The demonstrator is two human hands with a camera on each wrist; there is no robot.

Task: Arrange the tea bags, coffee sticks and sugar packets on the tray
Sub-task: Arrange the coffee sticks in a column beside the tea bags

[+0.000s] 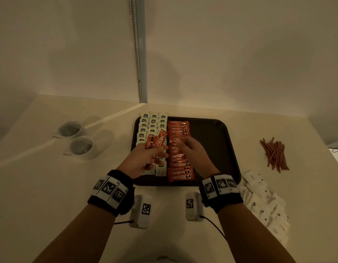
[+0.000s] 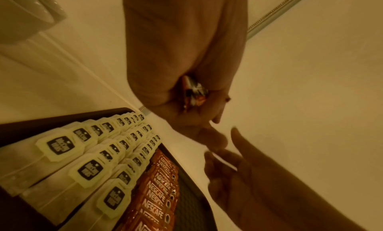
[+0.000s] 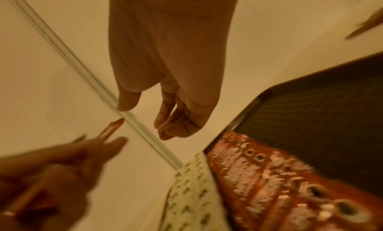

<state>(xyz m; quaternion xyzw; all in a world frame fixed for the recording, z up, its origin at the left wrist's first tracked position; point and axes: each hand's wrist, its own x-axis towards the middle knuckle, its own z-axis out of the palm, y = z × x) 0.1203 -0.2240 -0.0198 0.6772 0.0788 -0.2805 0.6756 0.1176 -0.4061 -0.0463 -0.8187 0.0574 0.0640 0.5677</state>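
Note:
A dark tray (image 1: pixel 211 139) carries three columns of white tea bags (image 1: pixel 153 121) on its left side. Beside them runs a column of red coffee sticks (image 1: pixel 180 166). My left hand (image 1: pixel 156 149) hovers over the tea bags and grips a small bunch of coffee sticks (image 1: pixel 156 141), whose ends show in my fist (image 2: pixel 194 93). My right hand (image 1: pixel 180 143) hangs just above the coffee column, fingers (image 3: pixel 165 129) loosely curled and empty. White sugar packets (image 1: pixel 265 202) lie in a loose heap on the counter, right of the tray.
Two white cups (image 1: pixel 70 129) (image 1: pixel 81 147) stand on the counter left of the tray. A pile of thin brown sticks (image 1: pixel 275 154) lies at the far right. The tray's right half (image 3: pixel 321 119) is bare. Walls meet in a corner behind the tray.

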